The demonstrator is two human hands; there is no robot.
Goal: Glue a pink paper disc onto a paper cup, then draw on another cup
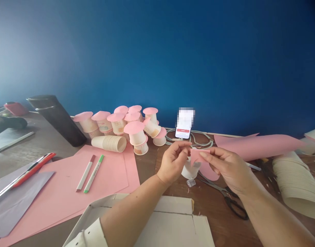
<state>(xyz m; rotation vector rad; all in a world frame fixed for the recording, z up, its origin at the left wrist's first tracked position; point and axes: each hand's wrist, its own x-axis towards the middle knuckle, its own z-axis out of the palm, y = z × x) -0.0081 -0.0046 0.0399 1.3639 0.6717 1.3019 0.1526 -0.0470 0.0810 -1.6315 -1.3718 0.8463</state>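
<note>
My left hand (174, 160) and my right hand (228, 168) meet above the wooden table (147, 161), both pinched on a small pink paper piece (197, 155). Just beneath them stands a white paper cup (189, 170) on a pink paper circle (208, 171). Scissors (228, 197) lie on the table under my right hand, with black handles toward me. A small clear cap (191, 183) lies in front of the cup.
Several cups topped with pink discs (133, 127) cluster at the back, beside a lying cup stack (109, 142). Pink sheets (64, 192) carry two markers (89, 173). A phone (184, 125), rolled pink paper (260, 145), a dark flask (58, 118), a cutter (26, 175) and a cardboard box (172, 223) surround me.
</note>
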